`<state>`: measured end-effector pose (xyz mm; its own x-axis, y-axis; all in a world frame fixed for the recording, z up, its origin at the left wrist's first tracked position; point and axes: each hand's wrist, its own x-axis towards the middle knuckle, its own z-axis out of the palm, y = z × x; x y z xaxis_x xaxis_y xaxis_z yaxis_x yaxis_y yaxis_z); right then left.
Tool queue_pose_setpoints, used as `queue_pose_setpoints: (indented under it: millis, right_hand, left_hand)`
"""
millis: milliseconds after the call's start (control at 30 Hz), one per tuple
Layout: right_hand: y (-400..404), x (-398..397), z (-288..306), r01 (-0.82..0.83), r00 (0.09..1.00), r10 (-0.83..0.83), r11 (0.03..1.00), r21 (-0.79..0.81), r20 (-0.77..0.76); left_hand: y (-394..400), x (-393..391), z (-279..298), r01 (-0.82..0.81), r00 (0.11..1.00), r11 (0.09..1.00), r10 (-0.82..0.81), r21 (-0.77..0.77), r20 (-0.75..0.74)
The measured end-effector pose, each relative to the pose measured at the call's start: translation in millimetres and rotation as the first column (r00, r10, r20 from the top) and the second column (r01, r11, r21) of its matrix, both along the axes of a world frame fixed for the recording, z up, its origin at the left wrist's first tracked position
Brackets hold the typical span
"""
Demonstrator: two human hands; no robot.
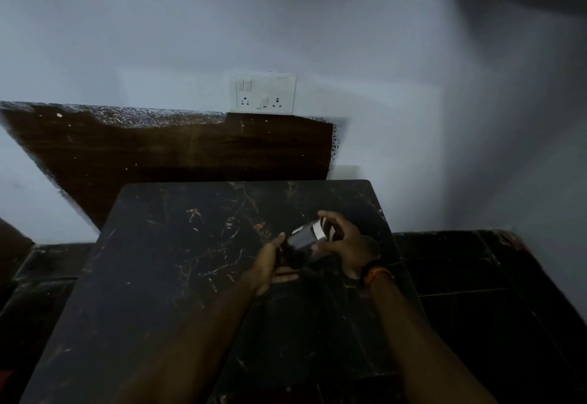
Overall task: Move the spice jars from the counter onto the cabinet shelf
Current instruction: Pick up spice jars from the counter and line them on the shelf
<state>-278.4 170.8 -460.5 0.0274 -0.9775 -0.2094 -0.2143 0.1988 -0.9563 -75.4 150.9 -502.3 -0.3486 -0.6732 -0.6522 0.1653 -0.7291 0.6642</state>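
A small spice jar (304,239) with a shiny metal lid band is tilted on its side above the black marble counter (178,264). My left hand (270,264) holds its dark lower end from below. My right hand (344,238) grips the lid end, fingers curled round it. A dark band and an orange thread sit on the right wrist. The jar's contents are too dim to make out. No cabinet shelf is in view.
A brown wooden panel (178,149) backs the counter against the white wall. A white switch and socket plate (265,94) sits above it. Lower dark tiled surfaces (470,264) flank the counter left and right.
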Motion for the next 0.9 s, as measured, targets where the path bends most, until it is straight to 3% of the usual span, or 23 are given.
queue_pose_setpoints:
  millis: [100,233,333,633,900]
  right_hand:
    - [-8.3,1.3,14.6,-0.035,0.999,0.036,0.999,-0.039,0.04]
    - [-17.3,6.0,26.7,0.011,0.99,0.008,0.991,-0.13,0.143]
    - [-24.6,12.2,30.4,0.105,0.957,-0.06,0.984,-0.145,0.283]
    - [-48.8,38.5,53.0,0.334,0.819,-0.26,0.941,-0.055,0.512]
    - [-53.2,44.6,80.0,0.298,0.733,-0.209,0.954,-0.029,0.647]
  left_hand:
    - [0.1,-1.1,9.2,-0.14,0.959,0.987,0.155,0.079,-0.236]
    - [0.4,-1.8,27.0,-0.274,0.884,0.961,0.266,0.037,-0.384]
    - [2.8,-0.5,39.8,-0.292,0.843,0.956,0.26,0.006,-0.471]
    - [-4.5,-3.0,72.4,-0.251,0.914,0.909,0.109,-0.334,-0.391]
    - [-7.1,-6.1,91.0,-0.218,0.899,0.909,0.045,-0.356,-0.436]
